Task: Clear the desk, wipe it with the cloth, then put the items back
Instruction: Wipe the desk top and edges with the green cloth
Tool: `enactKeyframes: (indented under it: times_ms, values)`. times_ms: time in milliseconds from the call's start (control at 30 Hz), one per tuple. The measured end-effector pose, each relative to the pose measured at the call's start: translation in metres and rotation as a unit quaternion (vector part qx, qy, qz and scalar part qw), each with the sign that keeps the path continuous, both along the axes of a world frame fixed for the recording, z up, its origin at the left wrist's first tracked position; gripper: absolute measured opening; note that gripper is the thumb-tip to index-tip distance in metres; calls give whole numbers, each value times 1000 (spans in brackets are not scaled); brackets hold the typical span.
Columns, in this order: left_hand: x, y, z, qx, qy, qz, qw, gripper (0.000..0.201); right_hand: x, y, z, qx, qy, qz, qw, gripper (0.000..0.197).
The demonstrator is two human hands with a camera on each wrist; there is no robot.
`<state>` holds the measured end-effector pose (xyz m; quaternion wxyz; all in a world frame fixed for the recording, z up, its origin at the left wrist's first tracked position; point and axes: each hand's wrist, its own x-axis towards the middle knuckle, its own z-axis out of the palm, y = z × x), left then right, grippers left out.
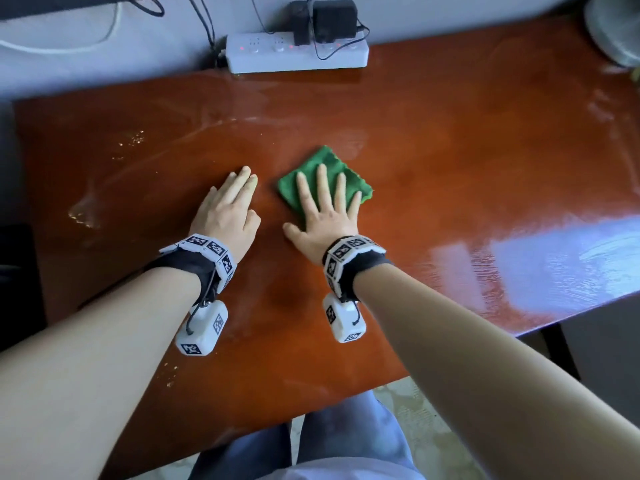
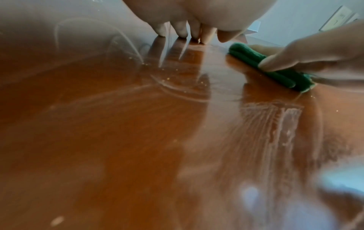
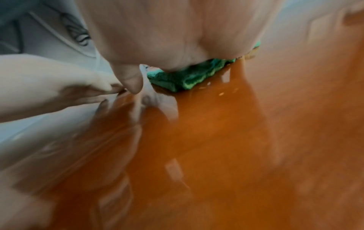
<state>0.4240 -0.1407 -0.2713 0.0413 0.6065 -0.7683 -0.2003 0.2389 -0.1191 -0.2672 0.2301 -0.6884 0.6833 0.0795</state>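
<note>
Wipe step in hand — the counter carries no loose items, only a white power strip with two black adapters along the back edge by the wall.

The right hand lies flat with fingers spread on the folded green cloth, pressing it down near the counter's middle; nothing is pinched. The left hand lies flat on bare wood just beside the cloth, fingers straight and together, holding nothing — looks like a brace.

Wet streaks show across the back and right of the counter. Small crumbs sit at back left, a few more near the front edge. Judgement: wiping is partway done, left side likely still to cover.

Next move probably calls for steady palm pressure, sweeping the cloth left through the crumbs, gathering rather than scattering them. The left hand would need to clear the path.

Writing: none readable. Wrist bands carry black-and-white square markers only; no brand legible on the strip or adapters.
</note>
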Motion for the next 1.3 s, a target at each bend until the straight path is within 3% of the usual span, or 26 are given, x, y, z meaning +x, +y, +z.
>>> enactKeyframes:
  times_ms: [167,367,500,633,733,800,933,1033,1300]
  values:
    - [22,9,4,-1,-24,-21,999,57,-20,-6,2,5,10,63,998,75]
    - [61,6,7,18,-63,0,998,56,-85,-48,8,26,13,-168,985,69]
    - [78,7,4,21,-66,11,998,57,-69,-90,13,28,4,-233,972,72]
    - [77,4,4,22,-35,20,999,57,9,-97,9,2,-6,-47,999,73]
    - [77,6,3,1,-25,23,999,56,80,-58,5,-10,0,81,997,75]
    - [76,9,3,-12,-21,24,999,54,99,-36,2,-10,-4,118,993,73]
    - [79,8,4,-22,-20,24,999,57,59,-46,1,-15,4,135,991,67]
    - [81,7,1,-3,-19,20,1000,60,-1,-70,4,2,2,33,999,65]
    - [82,7,-4,0,-15,16,1000,63,-112,-122,17,69,32,-98,992,69]
